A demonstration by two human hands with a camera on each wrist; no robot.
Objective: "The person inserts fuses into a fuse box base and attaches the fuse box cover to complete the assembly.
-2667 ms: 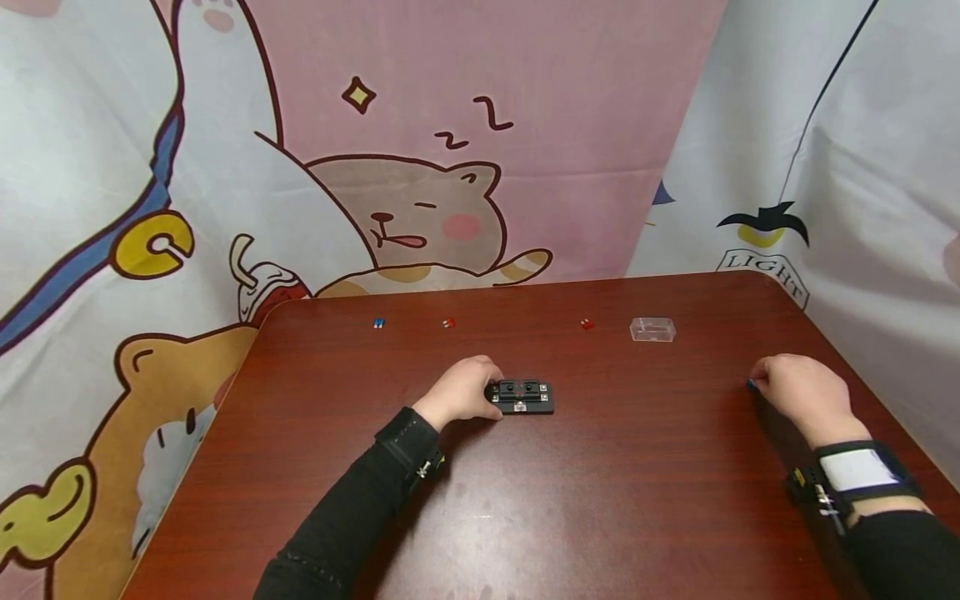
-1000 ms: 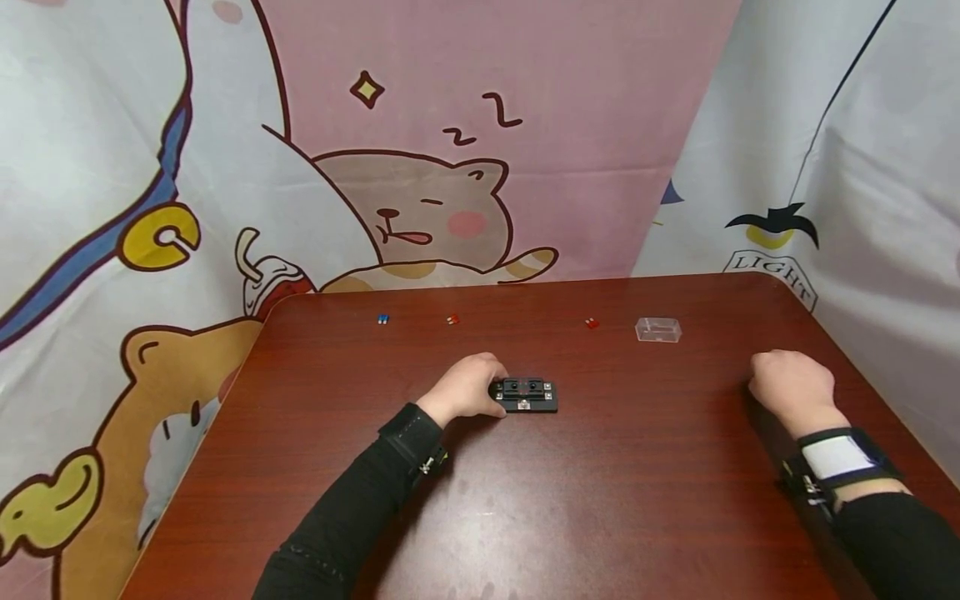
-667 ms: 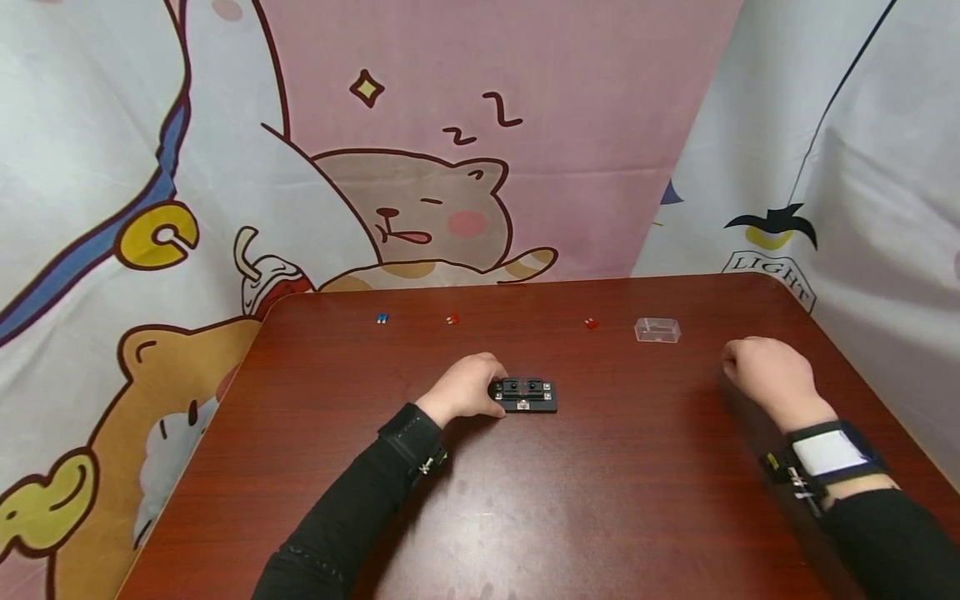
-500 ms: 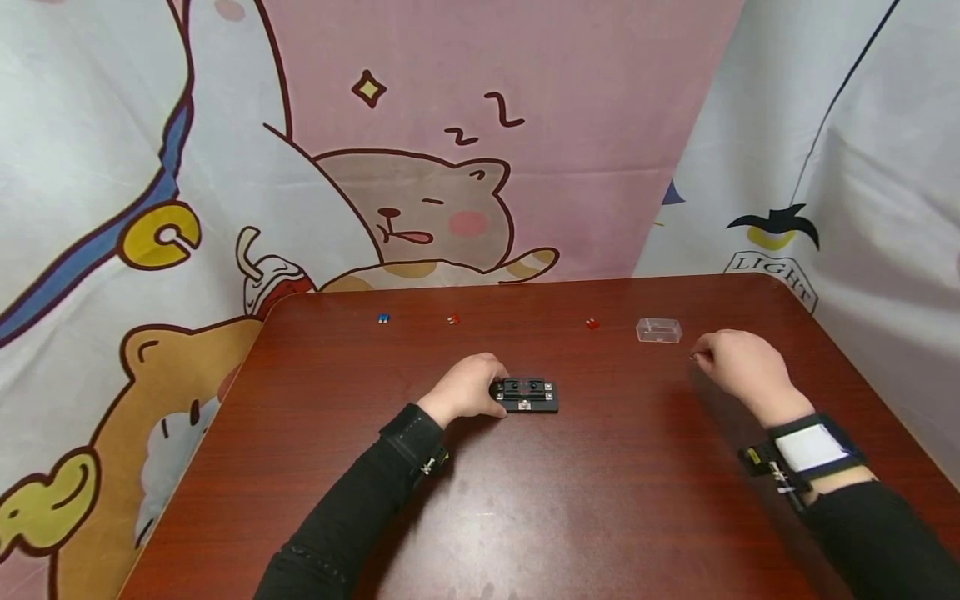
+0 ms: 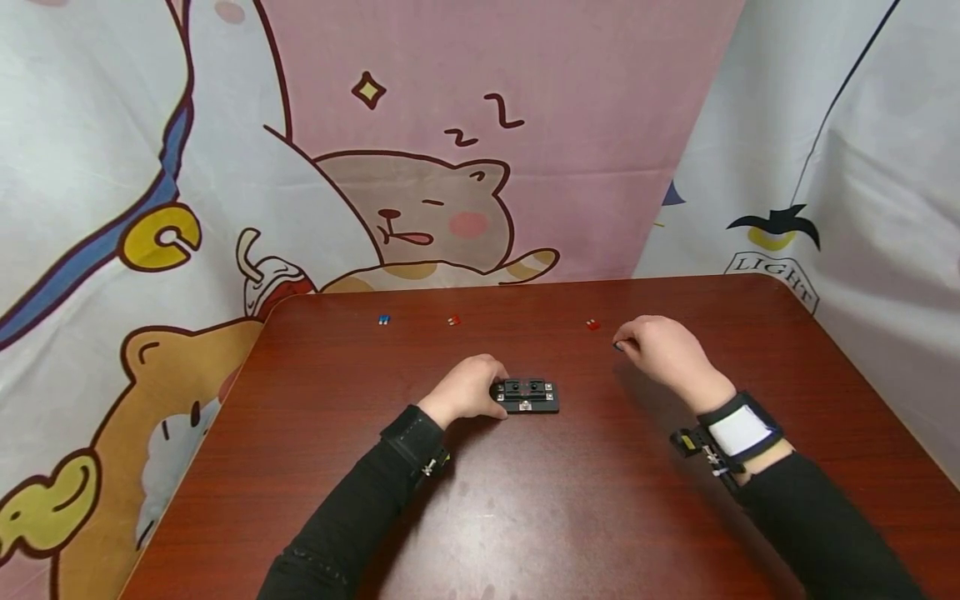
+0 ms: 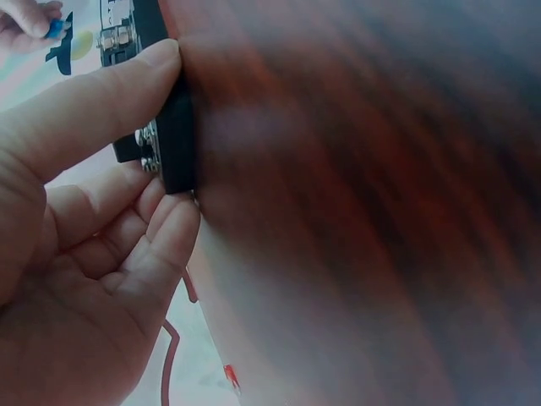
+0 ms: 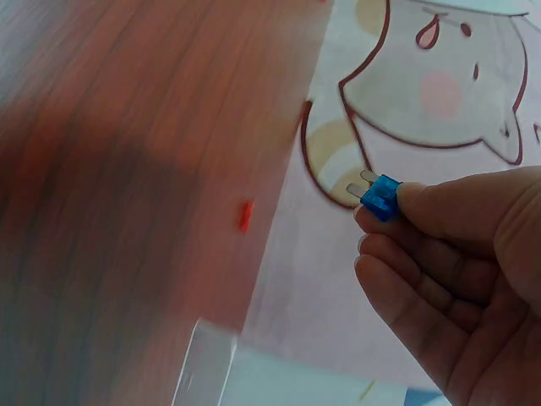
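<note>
My left hand [image 5: 467,390] holds the left end of a black fuse block [image 5: 529,398] on the table, thumb at the near side and fingers at the far side. The block has metal terminals and two raised sockets on top. My right hand [image 5: 670,353] is raised over the right part of the table. Between its thumb and index finger it pinches a blue blade fuse [image 7: 382,199], whose two metal prongs point away from the fingertips. A red blade fuse [image 5: 592,325] lies on the table just left of the right hand.
Along the back of the brown table [image 5: 585,500] lie another blue fuse [image 5: 384,320] and another red fuse [image 5: 453,320]. A clear plastic box [image 7: 205,364] shows in the right wrist view; in the head view my right hand hides it. A printed cloth [image 5: 585,167] hangs behind.
My right hand has moved left from the table's right side, carrying the blue blade fuse, and now covers the clear box. My left hand and the fuse block have stayed in place.
</note>
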